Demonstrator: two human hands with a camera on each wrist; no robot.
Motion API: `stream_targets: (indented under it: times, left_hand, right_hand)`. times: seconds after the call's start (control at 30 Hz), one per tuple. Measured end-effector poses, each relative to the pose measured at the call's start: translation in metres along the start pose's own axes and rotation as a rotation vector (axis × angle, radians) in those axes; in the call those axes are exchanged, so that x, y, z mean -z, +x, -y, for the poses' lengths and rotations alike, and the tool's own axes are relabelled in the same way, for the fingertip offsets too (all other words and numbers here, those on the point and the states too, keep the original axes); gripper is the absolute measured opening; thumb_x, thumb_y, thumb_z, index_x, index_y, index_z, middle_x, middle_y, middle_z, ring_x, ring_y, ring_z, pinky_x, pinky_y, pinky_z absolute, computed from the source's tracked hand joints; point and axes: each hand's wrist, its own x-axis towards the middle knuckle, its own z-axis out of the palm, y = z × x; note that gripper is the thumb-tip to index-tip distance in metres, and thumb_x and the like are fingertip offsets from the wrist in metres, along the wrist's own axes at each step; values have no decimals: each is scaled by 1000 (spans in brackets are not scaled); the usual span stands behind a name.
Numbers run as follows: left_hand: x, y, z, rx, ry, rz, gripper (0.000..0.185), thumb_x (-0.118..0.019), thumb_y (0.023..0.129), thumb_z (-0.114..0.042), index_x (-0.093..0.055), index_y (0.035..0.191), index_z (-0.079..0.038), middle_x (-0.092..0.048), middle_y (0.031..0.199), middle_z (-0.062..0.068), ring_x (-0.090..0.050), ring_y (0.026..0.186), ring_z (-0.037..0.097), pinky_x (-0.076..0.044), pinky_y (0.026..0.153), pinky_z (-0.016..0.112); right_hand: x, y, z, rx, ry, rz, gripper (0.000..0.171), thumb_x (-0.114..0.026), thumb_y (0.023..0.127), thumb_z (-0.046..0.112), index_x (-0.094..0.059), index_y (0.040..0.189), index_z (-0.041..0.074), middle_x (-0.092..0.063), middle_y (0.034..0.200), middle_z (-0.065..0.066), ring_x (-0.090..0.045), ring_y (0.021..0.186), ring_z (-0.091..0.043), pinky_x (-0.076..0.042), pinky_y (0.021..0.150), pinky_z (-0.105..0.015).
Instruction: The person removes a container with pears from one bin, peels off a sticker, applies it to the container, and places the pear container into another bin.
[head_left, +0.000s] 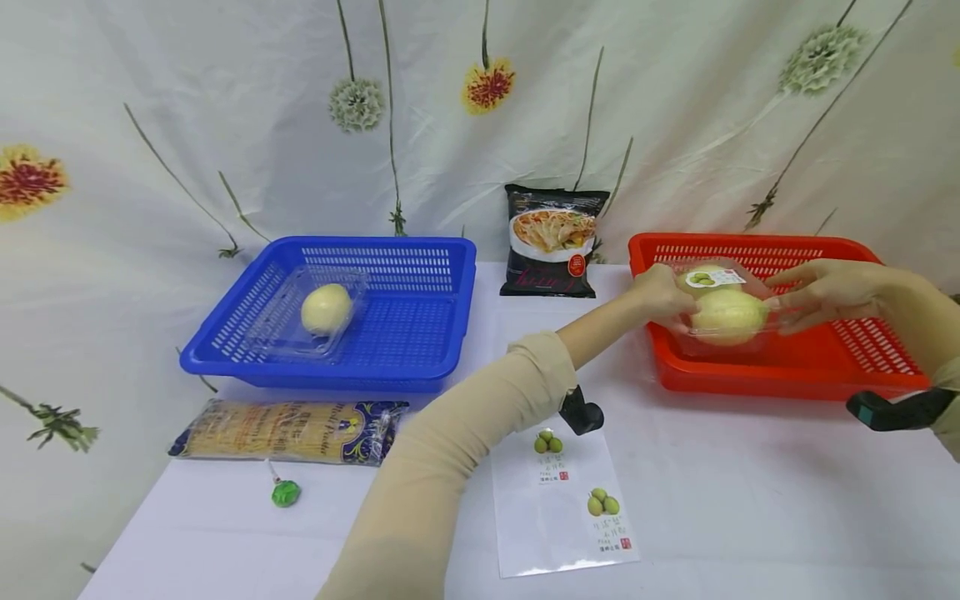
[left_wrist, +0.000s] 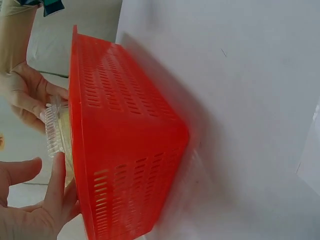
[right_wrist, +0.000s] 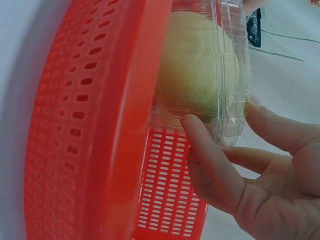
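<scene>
Behind your work hangs a flowered cloth [head_left: 225, 67], a plain backdrop that probably keeps clutter out of sight. Below it lies the white counter [head_left: 727, 500]. The blue basket [head_left: 360, 385] stands at its left and the red basket [head_left: 750, 381] at its right, well apart, perhaps so that each serves its own load. The pasta pack [head_left: 277, 429] lies flat just before the blue basket. The label sheet [head_left: 555, 517] lies between the baskets and nearer you, likely to be within reach of both hands. The noodle pack [head_left: 555, 242] leans upright against the cloth.

Your clear box [head_left: 750, 287] is over the left part of the red basket, its lid above the rim; whether its base touches the basket floor is hidden. Your left hand [head_left: 660, 296] grips its left end, fingers bent round the edge, thumb standing off. Your right hand [right_wrist: 270, 185] pinches the opposite corner, thumb at the lid and fingers along the wall. A hold at both ends probably keeps the pale fruits [head_left: 729, 317] inside level. In the blue basket a clear tray [head_left: 285, 329] holds a single yellowish fruit [head_left: 327, 310]. Smallest are the printed label [head_left: 712, 278] on your box's lid, face up, presumably for easy reading, and a green trinket [head_left: 286, 493] before the pasta.
</scene>
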Motion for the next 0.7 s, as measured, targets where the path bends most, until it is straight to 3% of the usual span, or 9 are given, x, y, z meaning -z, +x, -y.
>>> stream_targets:
  times: [0.13, 0.3, 0.57, 0.7]
  left_hand:
    - [-1, -3, 0, 29, -122, 5, 17, -70, 83, -4, -60, 71, 3, -62, 71, 12, -70, 67, 27, -56, 59, 28]
    - [-2, -6, -1, 40, -228, 27, 33, -66, 85, -3, -45, 61, -1, -48, 69, 6, -69, 75, 31, -57, 65, 33]
    - [-8, -6, -7, 115, -236, 4, 22, -70, 84, -11, -52, 93, -2, -48, 80, 3, -59, 76, 20, -57, 61, 35]
    - [-9, -11, -10, 100, -222, 33, 24, -71, 83, -14, -58, 98, -1, -52, 84, 3, -61, 82, 21, -57, 64, 39]
  right_hand:
    - [-2, 3, -3, -9, 17, -11, 74, -50, 98, 14, 0, 140, -19, -49, 120, -15, -64, 98, -28, -49, 90, -47]
    - [-8, 6, -7, -14, -19, -33, 72, -53, 96, 17, -8, 139, -20, -53, 115, -13, -63, 96, -26, -51, 88, -46]
    - [-14, 7, -6, -8, -103, -7, 68, -53, 96, 15, -14, 138, -21, -57, 118, -18, -62, 100, -27, -52, 85, -45]
    - [-16, 7, -6, -17, -136, 46, 68, -54, 95, 14, -15, 139, -20, -57, 120, -22, -62, 101, -30, -53, 83, -44]
